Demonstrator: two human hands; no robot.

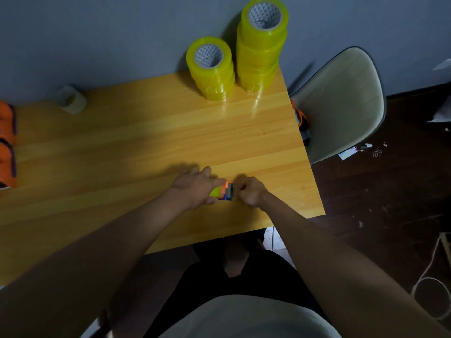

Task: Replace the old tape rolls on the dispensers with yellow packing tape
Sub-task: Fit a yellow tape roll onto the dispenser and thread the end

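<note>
Near the table's front right, my left hand (195, 187) holds an orange and blue tape dispenser (228, 191) with a yellow roll (216, 192) showing in it. My right hand (251, 191) is curled at the dispenser's metal blade end; whatever its fingers pinch is hidden. Two stacks of yellow packing tape rolls stand at the table's back edge: a short stack (211, 69) and a taller stack (261, 42). A pale, nearly spent old tape roll (70, 100) lies at the back left.
The wooden table (122, 147) ends close to my right hand. Orange dispensers (7, 142) lie at the left edge. Another orange dispenser (302, 123) rests on a grey chair (341, 101) to the right. Scraps and a cord lie on the dark floor.
</note>
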